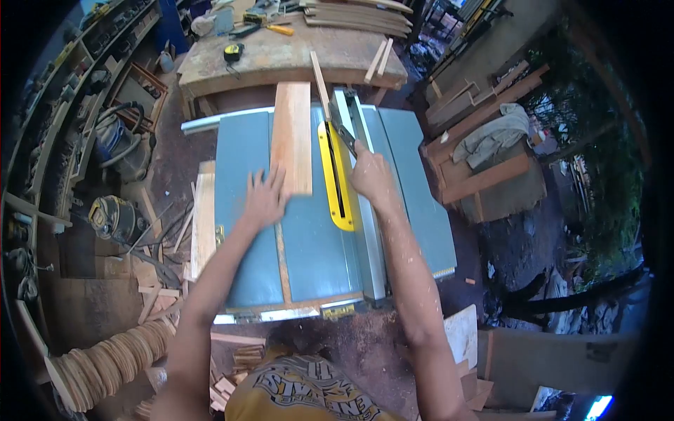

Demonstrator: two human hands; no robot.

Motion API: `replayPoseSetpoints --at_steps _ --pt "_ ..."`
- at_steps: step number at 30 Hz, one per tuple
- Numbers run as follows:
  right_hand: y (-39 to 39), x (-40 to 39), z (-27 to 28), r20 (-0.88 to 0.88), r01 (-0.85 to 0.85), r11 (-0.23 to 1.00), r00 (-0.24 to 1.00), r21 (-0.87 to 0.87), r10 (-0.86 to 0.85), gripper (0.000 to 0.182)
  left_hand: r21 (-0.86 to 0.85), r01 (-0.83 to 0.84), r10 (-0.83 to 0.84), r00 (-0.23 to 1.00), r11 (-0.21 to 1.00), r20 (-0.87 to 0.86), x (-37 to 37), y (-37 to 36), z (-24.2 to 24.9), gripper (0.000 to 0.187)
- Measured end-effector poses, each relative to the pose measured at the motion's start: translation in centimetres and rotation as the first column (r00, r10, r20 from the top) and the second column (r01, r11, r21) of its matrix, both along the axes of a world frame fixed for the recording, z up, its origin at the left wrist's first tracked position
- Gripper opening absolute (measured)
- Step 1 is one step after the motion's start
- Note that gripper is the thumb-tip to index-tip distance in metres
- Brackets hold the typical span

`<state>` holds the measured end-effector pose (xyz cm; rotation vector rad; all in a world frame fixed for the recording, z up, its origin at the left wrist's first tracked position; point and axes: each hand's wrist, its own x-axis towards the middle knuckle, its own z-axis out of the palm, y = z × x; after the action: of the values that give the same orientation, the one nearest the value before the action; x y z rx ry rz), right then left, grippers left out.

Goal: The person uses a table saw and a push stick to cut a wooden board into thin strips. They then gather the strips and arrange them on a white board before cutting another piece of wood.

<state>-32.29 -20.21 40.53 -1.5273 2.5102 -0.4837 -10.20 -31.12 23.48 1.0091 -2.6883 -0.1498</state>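
My left hand [265,198] lies with fingers spread on the near left part of a flat wooden board [293,133], which rests on the blue-grey table saw top [316,245]. In my right hand [373,179] is a dark push stick [346,138], the fingers wrapped round its near end. It slants forward beside the metal fence [371,245], over the far part of the yellow throat plate [338,179]. A narrow wood strip [319,81] sticks out beyond the push stick's far end, across to the bench. The blade is hard to make out there.
Behind the saw stands a wooden workbench [210,70] with a tape measure [233,52], an orange-handled tool [280,30] and stacked curved boards [358,17]. Shop vacuums [114,216] and stacked thin wood pieces [112,361] are at the left. At the right lies a cloth [495,133] over boards.
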Motion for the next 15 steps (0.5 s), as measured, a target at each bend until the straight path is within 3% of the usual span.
replayPoseSetpoints --at_steps 3,9,10,12,15 --pt "-7.1 -4.0 -1.8 0.001 -0.009 0.997 1.0 -0.08 0.009 0.051 0.144 -0.038 0.048 0.997 0.989 -0.066 3.9 6.7 1.9 0.086" --pt "-21.6 -8.6 -0.3 0.151 0.036 0.992 0.987 0.118 -0.054 0.033 0.268 -0.086 0.116 0.988 0.96 -0.098 6.7 11.5 2.1 0.086" --pt "-24.0 -9.2 -0.7 0.008 0.022 0.998 1.0 0.065 -0.022 0.032 0.27 -0.087 0.115 0.989 0.959 -0.09 6.8 11.4 2.2 0.086" --pt "-26.1 -8.0 0.8 -0.107 -0.055 0.985 0.994 -0.161 0.038 0.032 0.278 -0.079 0.105 0.991 0.957 -0.078 6.7 11.3 2.4 0.084" --pt "-31.9 -7.5 0.0 -0.111 -0.16 0.984 0.982 -0.079 0.151 0.031 0.3 -0.077 0.1 0.993 0.951 -0.063 6.4 10.8 2.8 0.083"
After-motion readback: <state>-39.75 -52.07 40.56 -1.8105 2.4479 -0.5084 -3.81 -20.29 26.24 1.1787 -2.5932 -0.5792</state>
